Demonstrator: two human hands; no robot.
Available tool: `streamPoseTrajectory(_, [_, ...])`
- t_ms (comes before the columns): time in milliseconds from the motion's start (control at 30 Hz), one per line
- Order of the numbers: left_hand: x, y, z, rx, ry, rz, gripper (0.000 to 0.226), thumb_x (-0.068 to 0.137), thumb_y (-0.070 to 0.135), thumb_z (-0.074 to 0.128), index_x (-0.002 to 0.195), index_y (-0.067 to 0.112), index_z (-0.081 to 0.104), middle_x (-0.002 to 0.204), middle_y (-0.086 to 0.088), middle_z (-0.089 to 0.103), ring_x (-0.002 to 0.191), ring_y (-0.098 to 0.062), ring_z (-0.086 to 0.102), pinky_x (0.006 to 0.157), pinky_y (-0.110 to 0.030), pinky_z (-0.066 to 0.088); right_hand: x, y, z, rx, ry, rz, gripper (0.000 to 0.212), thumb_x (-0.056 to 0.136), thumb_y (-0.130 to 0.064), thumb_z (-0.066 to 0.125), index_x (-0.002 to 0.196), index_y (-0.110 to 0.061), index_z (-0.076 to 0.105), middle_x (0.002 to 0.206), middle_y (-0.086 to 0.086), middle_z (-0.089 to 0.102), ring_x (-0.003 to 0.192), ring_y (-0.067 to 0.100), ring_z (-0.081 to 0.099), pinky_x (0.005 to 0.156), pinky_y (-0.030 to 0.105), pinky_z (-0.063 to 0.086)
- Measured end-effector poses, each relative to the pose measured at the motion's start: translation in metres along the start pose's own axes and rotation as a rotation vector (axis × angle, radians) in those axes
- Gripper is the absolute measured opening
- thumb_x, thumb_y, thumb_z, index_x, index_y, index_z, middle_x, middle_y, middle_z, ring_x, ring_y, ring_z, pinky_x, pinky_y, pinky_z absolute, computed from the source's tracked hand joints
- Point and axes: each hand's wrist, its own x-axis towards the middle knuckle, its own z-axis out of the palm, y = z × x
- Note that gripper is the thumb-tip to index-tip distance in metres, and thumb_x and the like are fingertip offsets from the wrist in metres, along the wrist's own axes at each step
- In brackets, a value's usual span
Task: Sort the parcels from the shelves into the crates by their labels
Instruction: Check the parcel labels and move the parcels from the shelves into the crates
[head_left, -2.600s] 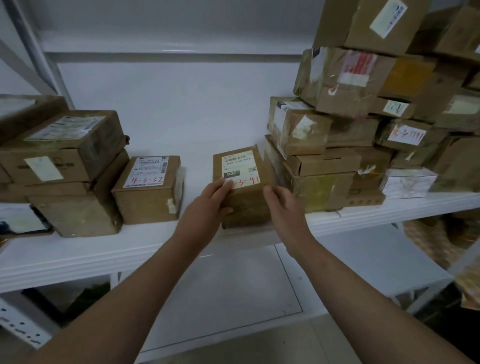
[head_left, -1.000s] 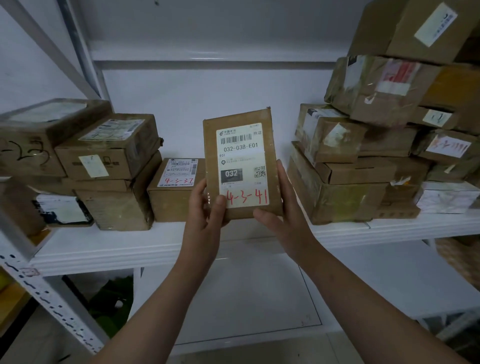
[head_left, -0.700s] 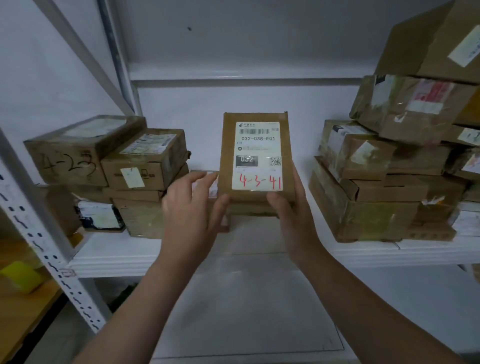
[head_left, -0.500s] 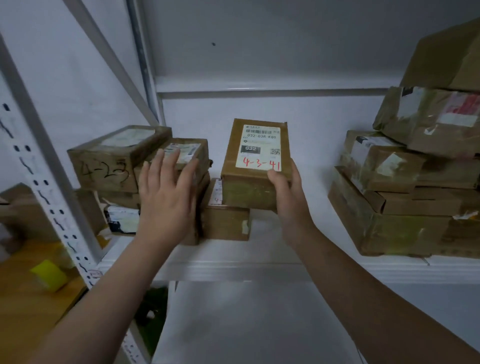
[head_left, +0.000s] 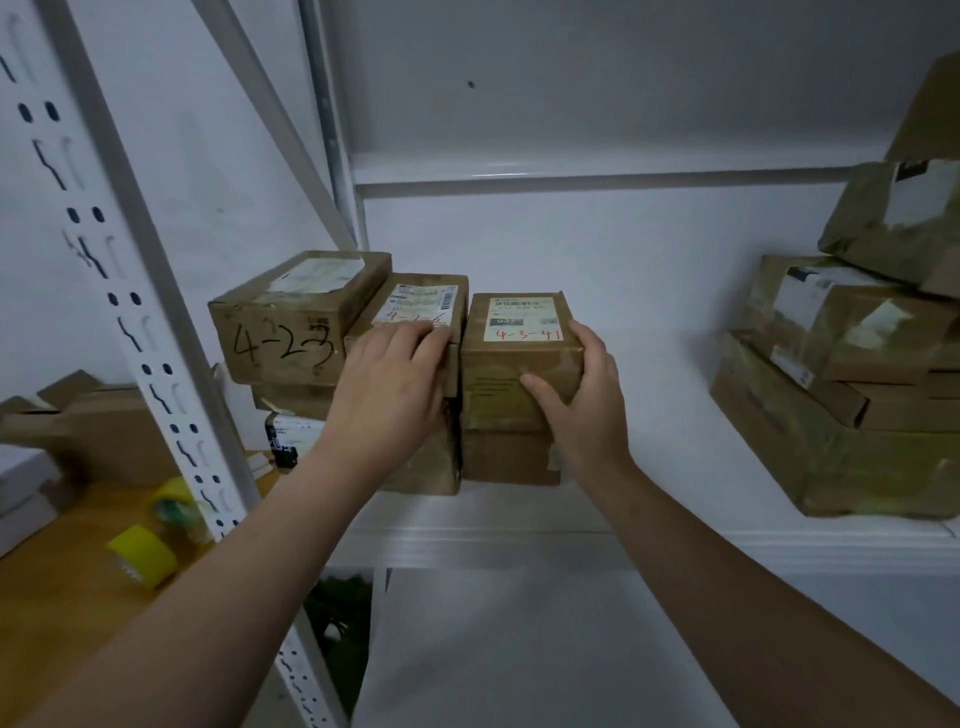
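On the left part of the white metal shelf (head_left: 519, 535), my right grip (head_left: 582, 410) holds the brown cardboard parcel with the white label marked 4-3-41 (head_left: 511, 353), thumb on its near face and fingers round its right side. That parcel sits on a plain brown cardboard box (head_left: 506, 460). My left grip (head_left: 387, 395) lies flat, fingers straight, on the labelled brown parcel (head_left: 421, 304) just left of it. Farther left stands a brown box inked 4-23 (head_left: 283, 332). 1 yellow tape roll (head_left: 141, 555) lies on the wooden worktop (head_left: 62, 597).

Yellow tape roll (head_left: 143, 557) on wooden table (head_left: 47, 618); green leaves (head_left: 340, 618), perhaps, nearby.
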Motion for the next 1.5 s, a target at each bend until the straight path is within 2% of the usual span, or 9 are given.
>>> streamPoseTrajectory(233, [0.003,0.002,-0.006,-0.072,-0.008,-0.003,0.042,0.092,0.024,0.053,0.132,0.010,0.051,0.131,-0.010,0.054,0.121,-0.031,0.048,0.102,-0.043,0.033,0.004,-0.005,-0.009,-0.173,-0.070,-0.017,0.077,0.085,-0.041,0.067,0.147,-0.025,0.024,0.140,0.002,0.041,0.126,0.016,0.042,0.094,0.028,0.037])
streamPoseTrajectory(433, [0.023,0.034,-0.013,-0.180,0.040,0.088,0.043,0.095,0.028,0.049,0.135,0.014,0.048,0.134,-0.007,0.053,0.125,-0.026,0.045,0.107,-0.042,0.030,0.008,-0.019,-0.051,-0.426,-0.053,-0.138,0.053,0.094,-0.034,0.055,0.142,-0.023,0.036,0.144,0.001,0.040,0.131,0.018,0.037,0.100,0.034,0.036])
streamPoseTrajectory(667, [0.048,0.096,-0.008,-0.293,0.051,0.248,0.042,0.095,0.027,0.050,0.134,0.014,0.050,0.135,-0.007,0.053,0.125,-0.025,0.046,0.103,-0.039,0.031,0.005,-0.031,-0.125,-0.490,0.071,-0.188,0.042,0.091,-0.015,0.056,0.133,-0.016,0.049,0.134,0.002,0.047,0.122,0.014,0.042,0.095,0.018,0.031])
streamPoseTrajectory(800, [0.062,0.139,-0.005,-0.345,0.068,0.312,0.042,0.095,0.029,0.050,0.134,0.015,0.050,0.135,-0.005,0.053,0.125,-0.024,0.045,0.103,-0.037,0.030,0.002,-0.034,-0.175,-0.531,0.133,-0.180,0.041,0.089,-0.011,0.057,0.130,-0.013,0.051,0.132,0.005,0.048,0.123,0.019,0.045,0.095,0.017,0.030])
streamPoseTrajectory(900, [0.075,0.178,-0.007,-0.422,0.079,0.348,0.042,0.096,0.029,0.049,0.136,0.017,0.047,0.138,-0.003,0.048,0.127,-0.022,0.043,0.103,-0.034,0.028,0.003,-0.036,-0.220,-0.621,0.228,-0.175,0.040,0.088,-0.015,0.059,0.128,-0.015,0.054,0.130,0.004,0.052,0.121,0.022,0.048,0.102,0.036,0.035])
streamPoseTrajectory(1000, [0.095,0.222,-0.012,-0.526,0.091,0.373,0.045,0.094,0.027,0.051,0.138,0.016,0.044,0.139,-0.004,0.045,0.124,-0.024,0.044,0.101,-0.034,0.032,0.010,-0.036,-0.268,-0.718,0.318,-0.133,0.040,0.088,-0.021,0.060,0.127,-0.021,0.053,0.129,0.000,0.051,0.120,0.021,0.047,0.102,0.042,0.033])
streamPoseTrajectory(1233, [0.154,0.312,-0.021,-0.816,0.091,0.262,0.064,0.093,0.035,0.055,0.147,0.023,0.023,0.146,-0.004,0.035,0.128,-0.020,0.042,0.095,-0.027,0.034,0.049,-0.027,-0.382,-0.476,0.370,-0.060,0.050,0.088,-0.024,0.062,0.134,-0.026,0.042,0.132,-0.005,0.040,0.117,0.013,0.046,0.101,0.036,0.043])
streamPoseTrajectory(1400, [0.214,0.349,-0.044,-0.892,0.079,0.183,0.078,0.091,0.042,0.058,0.151,0.028,0.009,0.152,-0.007,0.033,0.135,-0.026,0.037,0.104,-0.036,0.034,0.108,-0.040,-0.412,-0.290,0.279,-0.084,0.053,0.091,-0.032,0.061,0.138,-0.024,0.038,0.131,-0.003,0.045,0.110,0.006,0.051,0.092,0.022,0.042])
streamPoseTrajectory(1500, [0.243,0.358,-0.059,-0.810,0.047,0.155,0.069,0.094,0.050,0.047,0.150,0.031,0.011,0.151,-0.008,0.035,0.132,-0.030,0.041,0.101,-0.037,0.037,0.143,-0.050,-0.417,-0.200,0.212,0.011,0.055,0.094,-0.043,0.052,0.140,-0.017,0.036,0.127,0.001,0.049,0.113,0.017,0.052,0.101,0.037,0.043])
